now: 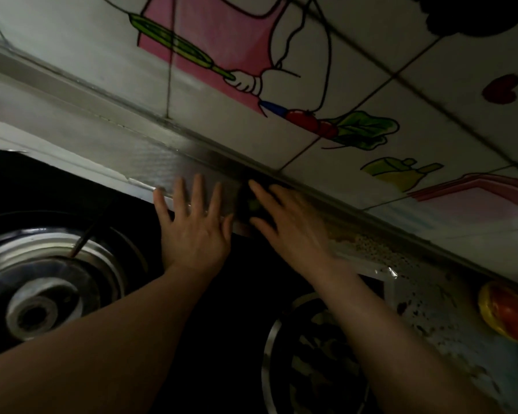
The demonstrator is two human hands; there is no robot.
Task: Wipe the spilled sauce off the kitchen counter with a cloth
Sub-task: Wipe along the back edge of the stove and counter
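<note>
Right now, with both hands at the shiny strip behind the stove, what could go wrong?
1. The brown spatter lies right of the right hand, beyond the dark thing under its fingers, likely the cloth; wiping may smear it along the foil strip.
2. The foil's edge is curled up there; rubbing could tear it.
3. Both forearms, and the left hand, cross the burners; if these are hot, a burn is possible.

The left hand (196,234) and right hand (293,228) are bare, and both forearms (102,339) are uncovered.
</note>
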